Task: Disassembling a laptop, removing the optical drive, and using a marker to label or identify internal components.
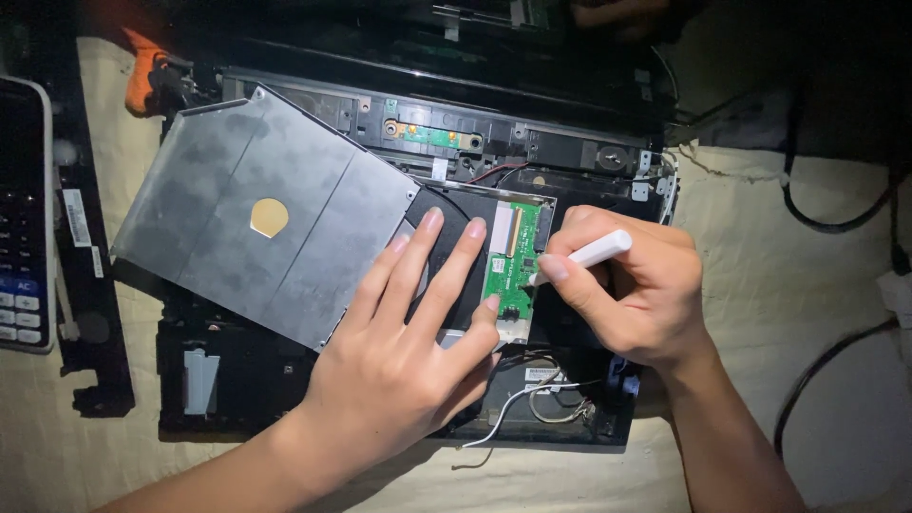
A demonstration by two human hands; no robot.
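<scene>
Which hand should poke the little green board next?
Probably the right hand: its fingers already hold the white tool, tip at the green board. The left hand lies flat, pressing on the grey drive.

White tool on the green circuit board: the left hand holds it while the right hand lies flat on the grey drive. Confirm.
Hands are swapped. In the head view the right hand holds the white tool at the green circuit board; the left hand lies flat on the grey drive.

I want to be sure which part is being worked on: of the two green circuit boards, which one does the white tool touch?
The larger green board beside the right hand; the white tool points at it. The small green strip lies farther up, untouched.
</scene>
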